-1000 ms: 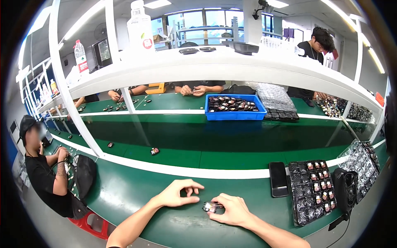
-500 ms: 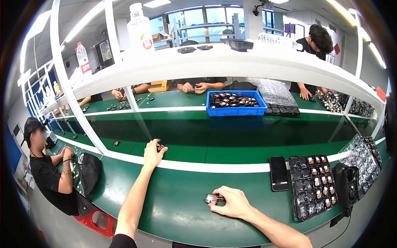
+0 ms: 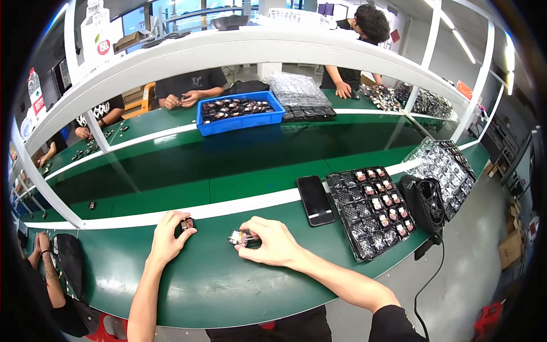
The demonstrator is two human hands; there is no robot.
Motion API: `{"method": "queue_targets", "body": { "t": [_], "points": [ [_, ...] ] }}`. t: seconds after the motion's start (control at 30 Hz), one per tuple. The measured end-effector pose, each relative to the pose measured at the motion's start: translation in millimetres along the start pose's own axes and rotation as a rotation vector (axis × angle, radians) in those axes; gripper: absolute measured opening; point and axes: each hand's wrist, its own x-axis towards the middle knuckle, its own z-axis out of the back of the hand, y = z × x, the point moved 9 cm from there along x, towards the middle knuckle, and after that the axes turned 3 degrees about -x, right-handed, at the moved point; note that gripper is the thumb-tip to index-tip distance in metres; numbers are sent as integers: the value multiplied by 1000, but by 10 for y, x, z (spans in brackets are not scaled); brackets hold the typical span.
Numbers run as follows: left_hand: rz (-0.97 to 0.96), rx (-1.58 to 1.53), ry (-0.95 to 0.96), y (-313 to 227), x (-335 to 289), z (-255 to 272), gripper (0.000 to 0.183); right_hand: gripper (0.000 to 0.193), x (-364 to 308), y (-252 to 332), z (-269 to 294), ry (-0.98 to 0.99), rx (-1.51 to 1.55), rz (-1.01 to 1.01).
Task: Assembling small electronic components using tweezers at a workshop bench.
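Note:
My left hand [image 3: 167,238] has its fingers closed around a small dark electronic module [image 3: 187,224], just on the near side of the white rail. To its right, my right hand [image 3: 274,241] pinches another small module [image 3: 238,237], which shows a pale face and shiny, wire-like lines. Fine details of both pieces are too small to make out. Both hands are low over the green tabletop [image 3: 228,285], the right one a little farther from the rail.
A black phone [image 3: 315,200] lies right of my hands, beside a black compartment tray [image 3: 369,214] partly filled with modules. Beyond it are a cabled black pouch [image 3: 421,199] and more trays [image 3: 441,171]. A blue bin [image 3: 241,122] of parts stands across the dark belt. Co-workers sit opposite and left.
My left hand has drawn back from beyond the white rail with its module. My right hand still grips its piece, now nearer the left hand. The view has swung right.

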Motion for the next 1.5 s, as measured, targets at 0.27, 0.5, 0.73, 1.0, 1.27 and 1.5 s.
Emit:
{"method": "queue_targets", "body": {
  "t": [0.27, 0.5, 0.73, 1.0, 1.27, 1.5],
  "points": [
    [62, -95, 15, 102, -95, -41, 54, 45, -348, -185, 1341, -411, -357, -112],
    [-5, -157, 155, -251, -28, -231, 60, 43, -1071, -1129, 2517, -500, -650, -580],
    [3, -228, 220, -232, -61, -188, 62, 47, -726, -1557, 2524, -390, -758, -603],
    [28, -286, 269, -285, -77, -119, 62, 63, -547, -1778, 2540, -344, -741, -609],
    [-45, -179, 240, -323, -115, -96, 45, 37, -324, -915, 1906, -293, 17, -462],
    [-36, -227, 339, -497, -190, -364, 50, 22, -34, -209, 23, 188, 417, -315]
  ]
}}
